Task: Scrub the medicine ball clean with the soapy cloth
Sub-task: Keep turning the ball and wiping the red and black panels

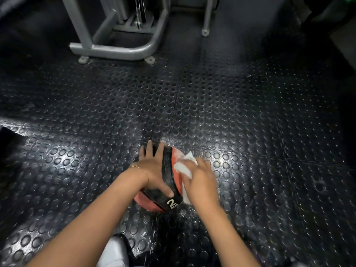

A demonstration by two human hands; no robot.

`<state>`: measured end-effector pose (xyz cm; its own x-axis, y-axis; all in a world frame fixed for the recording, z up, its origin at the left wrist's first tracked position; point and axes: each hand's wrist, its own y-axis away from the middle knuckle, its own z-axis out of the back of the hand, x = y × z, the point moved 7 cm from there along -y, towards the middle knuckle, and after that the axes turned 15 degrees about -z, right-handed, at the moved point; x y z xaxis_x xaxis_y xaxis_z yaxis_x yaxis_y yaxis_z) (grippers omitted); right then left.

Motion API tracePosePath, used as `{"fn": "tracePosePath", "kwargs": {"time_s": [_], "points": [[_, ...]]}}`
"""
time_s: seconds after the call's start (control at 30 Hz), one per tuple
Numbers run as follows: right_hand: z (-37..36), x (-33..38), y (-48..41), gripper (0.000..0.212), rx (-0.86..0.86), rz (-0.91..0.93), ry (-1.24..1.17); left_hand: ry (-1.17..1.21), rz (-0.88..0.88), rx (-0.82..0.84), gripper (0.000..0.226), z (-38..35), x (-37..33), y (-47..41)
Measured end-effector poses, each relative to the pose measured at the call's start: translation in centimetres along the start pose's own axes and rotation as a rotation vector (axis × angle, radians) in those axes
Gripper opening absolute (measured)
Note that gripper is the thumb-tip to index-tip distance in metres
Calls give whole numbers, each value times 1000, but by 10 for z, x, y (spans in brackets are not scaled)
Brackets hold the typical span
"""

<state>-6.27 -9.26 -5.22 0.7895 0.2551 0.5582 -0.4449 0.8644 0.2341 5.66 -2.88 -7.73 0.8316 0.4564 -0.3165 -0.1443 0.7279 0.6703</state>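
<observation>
A red and black medicine ball [167, 170] marked "2 kg" rests on the studded rubber floor [250, 132] just in front of me. My left hand [152, 168] lies spread flat over its left side, fingers straight and thumb across the black band. My right hand [200, 180] presses a white soapy cloth [184, 167] against the ball's right side; the hand is motion-blurred. The cloth is bunched under my fingers, with one corner sticking up and a strip hanging down by my wrist. White foam shows on the red panel.
A grey metal gym machine frame [115, 47] stands bolted to the floor at the far left, with another grey post [206, 26] to its right. Wet streaks spot the floor near the ball. A white shoe [113, 251] shows at the bottom edge.
</observation>
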Motion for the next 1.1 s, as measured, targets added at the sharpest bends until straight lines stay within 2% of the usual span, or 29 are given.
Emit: {"fn": "tracePosePath", "kwargs": {"time_s": [0.13,0.33,0.5,0.6,0.67,0.87,1.1], "points": [[3,-6,11,34,-93,38,-10,-65,-18,3,146,0,-2,-3],[1,-11,-23,34,85,-152,-50,-173,-75,57,145,3,-4,-5],[3,-9,8,37,6,-17,39,-130,16,130,145,2,-3,-3],[1,-14,-9,29,25,-99,-50,-158,-11,124,144,1,-3,0],[1,-14,-18,29,67,-137,-23,-168,-29,121,144,2,-1,1],[1,-7,1,38,90,-64,71,-201,-69,115,145,-1,1,4],[-1,-12,-20,31,120,-144,51,-272,-85,129,143,-1,-2,13]]}}
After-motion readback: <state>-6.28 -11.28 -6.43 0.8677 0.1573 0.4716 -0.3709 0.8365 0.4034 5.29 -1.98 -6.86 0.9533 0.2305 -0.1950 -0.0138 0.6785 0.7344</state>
